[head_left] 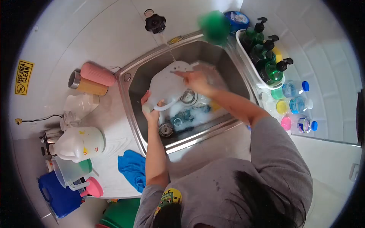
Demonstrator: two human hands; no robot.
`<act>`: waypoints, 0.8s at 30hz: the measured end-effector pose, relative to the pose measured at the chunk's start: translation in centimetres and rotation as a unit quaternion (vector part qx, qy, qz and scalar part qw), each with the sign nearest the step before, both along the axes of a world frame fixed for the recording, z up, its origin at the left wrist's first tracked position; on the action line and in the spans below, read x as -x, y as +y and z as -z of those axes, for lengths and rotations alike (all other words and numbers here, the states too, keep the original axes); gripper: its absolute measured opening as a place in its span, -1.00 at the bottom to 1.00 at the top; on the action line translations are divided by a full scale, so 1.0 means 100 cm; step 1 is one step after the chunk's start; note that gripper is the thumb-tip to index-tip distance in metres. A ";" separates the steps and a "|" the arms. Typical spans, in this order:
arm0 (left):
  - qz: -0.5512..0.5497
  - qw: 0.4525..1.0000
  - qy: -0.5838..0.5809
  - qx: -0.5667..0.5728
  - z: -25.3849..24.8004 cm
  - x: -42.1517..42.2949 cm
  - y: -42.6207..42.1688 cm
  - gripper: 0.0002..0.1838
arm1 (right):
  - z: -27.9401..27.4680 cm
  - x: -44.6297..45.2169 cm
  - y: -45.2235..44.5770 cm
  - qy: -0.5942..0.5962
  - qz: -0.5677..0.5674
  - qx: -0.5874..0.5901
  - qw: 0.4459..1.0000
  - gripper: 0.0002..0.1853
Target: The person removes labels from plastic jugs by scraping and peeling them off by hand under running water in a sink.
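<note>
A white plastic jug [167, 81] lies tilted in the sink, its handle towards me, under a thin stream of water. My left hand [149, 104] is closed around its neck end, beside a pale cap. My right hand [195, 81] is over the jug's upper side, index finger stretched out against the surface and the other fingers partly curled. Nothing shows in that hand. Below the jug, a round metal drain piece [188, 96], a dark strainer [165, 130] and soapy teal items [186, 116] lie in the suds.
A black tap knob [155, 23] sits above the steel sink [133, 129]. To the right stand a white basket [262, 84] of green pump bottles and several small bottles. On the left are a large white jug [81, 143], a pink bottle [98, 73] and a blue cloth [132, 169].
</note>
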State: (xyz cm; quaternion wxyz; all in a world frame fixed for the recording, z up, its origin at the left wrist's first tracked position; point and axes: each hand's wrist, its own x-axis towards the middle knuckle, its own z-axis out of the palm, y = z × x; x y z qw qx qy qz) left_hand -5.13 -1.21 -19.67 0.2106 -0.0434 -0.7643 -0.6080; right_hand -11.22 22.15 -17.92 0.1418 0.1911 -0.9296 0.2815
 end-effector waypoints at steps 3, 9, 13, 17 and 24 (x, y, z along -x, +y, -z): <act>0.001 1.000 0.014 0.000 0.009 0.000 -0.005 -0.33 | 0.005 0.007 -0.005 -0.013 0.079 -0.074 0.994 -0.60; -0.020 0.999 0.020 0.026 0.012 -0.005 0.000 -0.32 | 0.031 0.011 0.011 -0.061 0.176 -0.123 0.975 -0.60; -0.033 0.999 0.011 0.014 0.009 0.003 0.007 -0.31 | 0.041 0.004 0.013 -0.011 0.165 -0.073 0.984 -0.56; -0.031 0.999 -0.014 -0.008 0.007 -0.002 0.002 -0.30 | 0.048 -0.007 -0.001 0.045 0.152 -0.015 0.987 -0.51; -0.033 0.998 -0.024 -0.057 0.018 -0.001 -0.008 -0.31 | 0.068 0.008 -0.006 0.031 0.194 -0.050 0.979 -0.51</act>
